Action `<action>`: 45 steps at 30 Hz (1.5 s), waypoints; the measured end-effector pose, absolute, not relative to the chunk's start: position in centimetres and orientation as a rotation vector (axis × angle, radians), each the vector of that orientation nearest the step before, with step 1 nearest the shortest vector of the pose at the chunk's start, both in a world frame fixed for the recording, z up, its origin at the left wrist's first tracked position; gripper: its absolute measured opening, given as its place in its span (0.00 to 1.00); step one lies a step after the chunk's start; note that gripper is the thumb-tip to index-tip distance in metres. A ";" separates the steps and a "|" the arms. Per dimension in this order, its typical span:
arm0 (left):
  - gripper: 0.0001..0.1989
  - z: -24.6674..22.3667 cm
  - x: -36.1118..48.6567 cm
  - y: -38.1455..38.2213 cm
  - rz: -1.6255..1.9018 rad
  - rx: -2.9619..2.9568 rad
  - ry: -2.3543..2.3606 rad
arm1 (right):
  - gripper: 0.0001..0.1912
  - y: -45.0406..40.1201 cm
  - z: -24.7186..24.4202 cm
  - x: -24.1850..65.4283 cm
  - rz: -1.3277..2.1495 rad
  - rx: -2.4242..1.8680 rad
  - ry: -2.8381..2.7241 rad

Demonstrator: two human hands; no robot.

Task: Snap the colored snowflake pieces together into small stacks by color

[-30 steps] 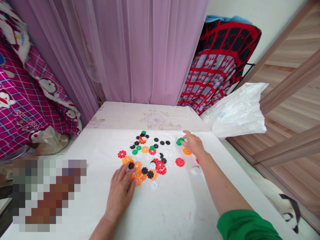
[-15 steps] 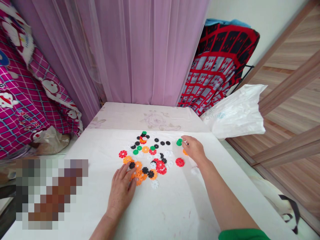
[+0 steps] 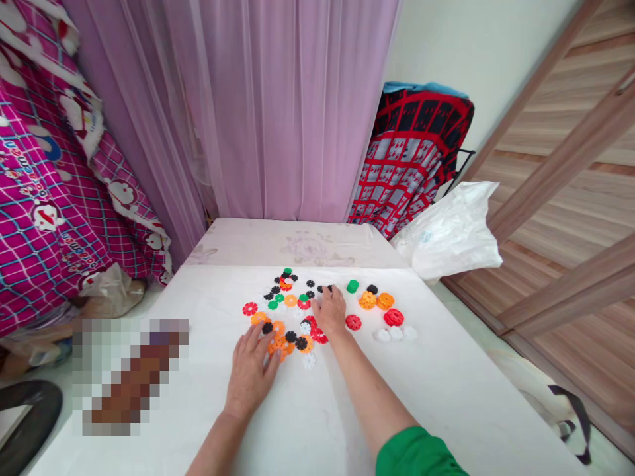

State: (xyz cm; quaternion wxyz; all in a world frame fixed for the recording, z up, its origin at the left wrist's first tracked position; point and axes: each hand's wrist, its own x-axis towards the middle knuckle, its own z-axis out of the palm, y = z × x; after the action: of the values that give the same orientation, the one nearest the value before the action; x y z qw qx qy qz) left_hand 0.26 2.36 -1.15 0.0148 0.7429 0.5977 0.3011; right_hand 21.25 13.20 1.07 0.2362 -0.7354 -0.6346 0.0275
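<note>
Loose notched discs in black, green, red, orange and white lie mixed on the white table. My left hand rests with fingers apart at the near left of the pile, by the orange discs and a black one. Over the pile's right side is my right hand, its fingers spread near the black discs at the back and the red discs below. Farther right sit groups by colour: green, orange, red and white, with a black disc.
A white plastic bag is at the table's back right edge. Purple curtains hang behind the table. Pink patterned cloth is on the left, and a wooden wardrobe on the right.
My right hand has moved left from the green discs to the mixed pile, uncovering the sorted groups. My left hand stays beside the orange discs. The camera view has shifted.
</note>
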 end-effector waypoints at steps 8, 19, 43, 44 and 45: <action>0.19 -1.0 0.4 2.4 0.939 2.268 1.847 | 0.21 12.1 -1.0 18.5 0.221 -1.729 -1.799; 0.21 -0.1 1.3 2.4 0.766 2.421 1.786 | 0.16 16.8 0.9 21.6 0.259 -1.847 -1.837; 0.22 -0.9 0.8 1.7 0.900 2.253 2.108 | 0.17 3.9 -2.7 22.6 0.534 -1.368 -1.289; 0.21 -0.9 0.6 1.4 0.896 2.230 2.126 | 0.17 3.6 -2.8 22.7 0.512 -1.375 -1.330; 0.20 -1.0 0.4 1.1 0.889 2.217 2.135 | 0.16 3.4 -2.9 22.7 0.481 -1.386 -1.374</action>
State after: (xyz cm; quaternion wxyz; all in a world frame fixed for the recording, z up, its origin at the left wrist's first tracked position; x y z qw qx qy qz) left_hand 0.44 1.09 -1.01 -0.0312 0.6916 0.6662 0.2773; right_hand 22.68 3.36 -2.86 0.5359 -0.5822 -0.5771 0.2019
